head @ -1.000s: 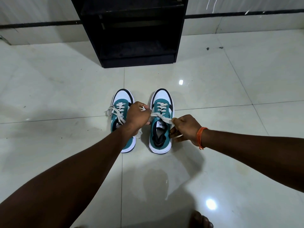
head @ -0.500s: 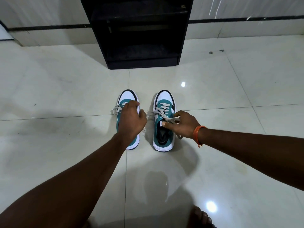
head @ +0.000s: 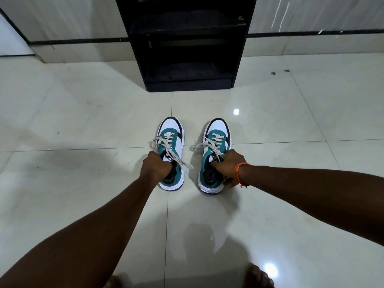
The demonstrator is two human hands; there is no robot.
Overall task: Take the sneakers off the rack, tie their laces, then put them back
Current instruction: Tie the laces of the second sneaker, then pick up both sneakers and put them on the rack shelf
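Near the middle of the frame two teal, white and black low-top sneakers sit side by side on the glossy pale tiled floor (head: 83, 121), toes pointing toward the top of the picture and a strip of bare tile between them. The left-hand sneaker (head: 172, 142) has cream laces (head: 164, 142) with loops lying across its tongue and one end trailing off its right side onto the floor. The right-hand sneaker (head: 217, 140) carries its own pale laces (head: 207, 145), a loop sticking out to its left.

The left hand (head: 155, 168) is closed at the collar of the left-hand sneaker, fingers curled down into or over the opening; the fingertips are hidden, so how deep they go cannot be told. The right hand (head: 228, 165) is clamped on the collar of the right-hand sneaker, fingers over the tongue label and the thumb low at the outer side near the heel. An orange thread band (head: 239, 173) circles that wrist.

At top centre stands the black wooden shoe rack (head: 243, 59), its upper part cut off by the frame edge; its shelves are dark and hard to read. Both forearms run out of the lower corners. At the bottom edge, parts of two bare feet (head: 257, 277) show, largely cropped.
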